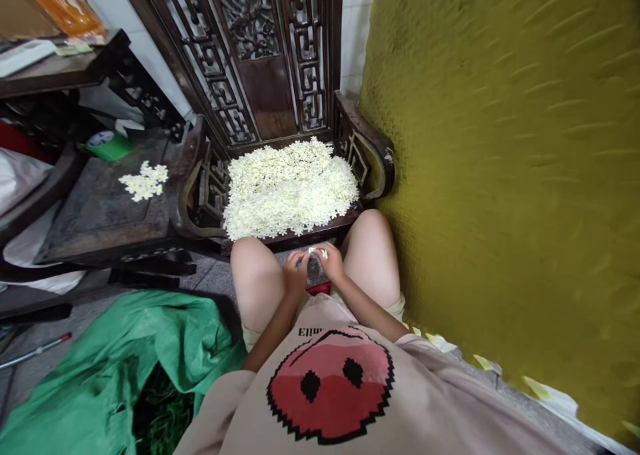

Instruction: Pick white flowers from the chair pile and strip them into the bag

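Both hands meet between my knees, just in front of a carved wooden chair. My right hand (330, 263) is closed, pinching small white flowers (325, 254) at its fingertips. My left hand (296, 269) is closed too, thumb and fingertips pinched together close to those flowers; what it grips is too small to make out. On the seat ahead lies a thick, wide heap of white flowers (293, 188), reaching the seat's front edge.
A smaller flower cluster (144, 181) and a green tape roll (109, 145) lie on the wooden side table (100, 208) at left. A green sack (165, 328) with dark green contents stands at lower left. A yellow textured surface (500, 175) rises close on the right.
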A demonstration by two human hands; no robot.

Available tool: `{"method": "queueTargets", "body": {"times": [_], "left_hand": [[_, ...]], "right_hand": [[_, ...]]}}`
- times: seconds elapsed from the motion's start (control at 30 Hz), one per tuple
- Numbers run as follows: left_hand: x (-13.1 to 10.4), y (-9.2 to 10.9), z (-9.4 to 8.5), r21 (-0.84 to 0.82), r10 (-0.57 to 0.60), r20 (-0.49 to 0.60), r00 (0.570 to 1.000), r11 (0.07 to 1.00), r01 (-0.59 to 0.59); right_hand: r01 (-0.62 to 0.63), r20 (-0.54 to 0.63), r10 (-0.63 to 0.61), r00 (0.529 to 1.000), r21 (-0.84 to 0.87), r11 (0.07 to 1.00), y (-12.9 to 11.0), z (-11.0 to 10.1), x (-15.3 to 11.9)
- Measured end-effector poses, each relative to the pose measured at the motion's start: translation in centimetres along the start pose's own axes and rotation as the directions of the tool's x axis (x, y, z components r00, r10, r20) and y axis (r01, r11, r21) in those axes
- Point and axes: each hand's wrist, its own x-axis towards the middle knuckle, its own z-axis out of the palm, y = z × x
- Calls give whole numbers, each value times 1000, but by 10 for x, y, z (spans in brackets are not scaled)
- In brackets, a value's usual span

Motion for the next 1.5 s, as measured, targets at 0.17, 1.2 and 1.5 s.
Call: {"method": "queueTargets", "body": {"times": [0.17,1.2,1.5], "left_hand": [[3,-4,-7,-347,-296,41,954,891,292],[14,-15,2,-624,-560,454,693,355,696],[13,-9,3,-587,-560,475,679,374,718]], "right_hand": [[131,113,-115,987,-145,981,0,-1,0],[43,132,-30,991,-94,995,-5,3,-9],[17,62,-16,998,-9,1000,-1,5,-6]]}}
